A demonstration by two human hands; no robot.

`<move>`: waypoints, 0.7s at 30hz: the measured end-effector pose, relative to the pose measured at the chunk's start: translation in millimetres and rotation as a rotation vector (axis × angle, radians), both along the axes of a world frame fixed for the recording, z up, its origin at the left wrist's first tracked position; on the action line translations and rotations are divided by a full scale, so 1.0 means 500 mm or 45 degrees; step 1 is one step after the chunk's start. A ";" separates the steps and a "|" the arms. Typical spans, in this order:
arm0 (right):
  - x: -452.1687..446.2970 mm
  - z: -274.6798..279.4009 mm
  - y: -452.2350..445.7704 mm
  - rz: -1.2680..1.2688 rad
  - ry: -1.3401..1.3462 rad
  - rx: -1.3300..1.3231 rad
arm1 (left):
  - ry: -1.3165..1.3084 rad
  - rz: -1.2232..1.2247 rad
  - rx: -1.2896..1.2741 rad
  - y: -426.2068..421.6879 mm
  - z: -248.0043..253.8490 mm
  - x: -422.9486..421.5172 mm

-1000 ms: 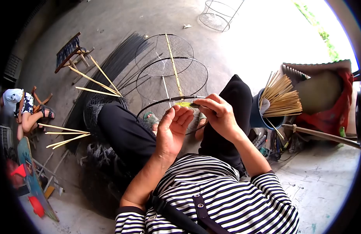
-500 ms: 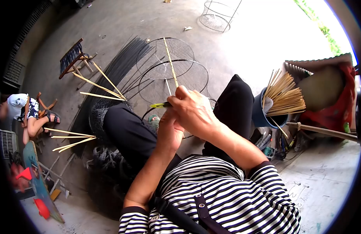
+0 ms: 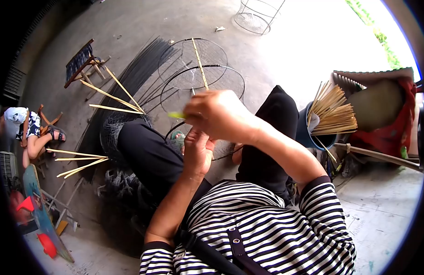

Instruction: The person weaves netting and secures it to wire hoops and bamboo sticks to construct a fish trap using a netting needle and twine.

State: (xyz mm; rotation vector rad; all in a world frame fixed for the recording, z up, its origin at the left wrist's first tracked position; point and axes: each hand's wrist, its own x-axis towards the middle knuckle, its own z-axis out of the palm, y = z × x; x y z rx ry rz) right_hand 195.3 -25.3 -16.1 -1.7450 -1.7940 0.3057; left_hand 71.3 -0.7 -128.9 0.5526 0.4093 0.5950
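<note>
Both hands together in the middle of the scene, over the lap. Right hand [image 3: 221, 115] on top, somewhat blurred, with fingers bent around a yellow-green tool [image 3: 176, 115], one end of it pointing out to the left. Left hand [image 3: 198, 153] directly below, close against the right one, with fingers bent also; cannot tell the content of this grip. Just beyond the hands, a net [image 3: 218, 66] with dark rings, and along it a pale strip [image 3: 199, 59]. To the left of the net, many dark rods [image 3: 143, 68] on the floor. Near the left knee, two groups of pale sticks [image 3: 112, 96], spread like fans. Farther left, a stool [image 3: 79, 63], and also a seated person [image 3: 34, 123]. On the right, beside the right knee, a blue bucket [image 3: 302, 133] with many thin sticks [image 3: 335, 114] inside.
</note>
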 end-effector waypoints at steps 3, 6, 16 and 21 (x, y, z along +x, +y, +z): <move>0.056 0.088 0.002 -0.070 1.419 0.442 | -0.047 -0.099 0.040 0.007 0.007 -0.002; 0.113 0.081 -0.001 -0.209 0.714 0.743 | -0.047 -0.087 0.002 0.007 0.017 -0.006; 0.171 -0.063 -0.113 -0.120 -0.810 0.138 | -0.044 -0.137 -0.084 0.017 0.018 -0.013; 0.168 -0.109 -0.108 -0.105 -0.836 0.195 | -0.044 -0.145 -0.115 0.015 0.019 -0.015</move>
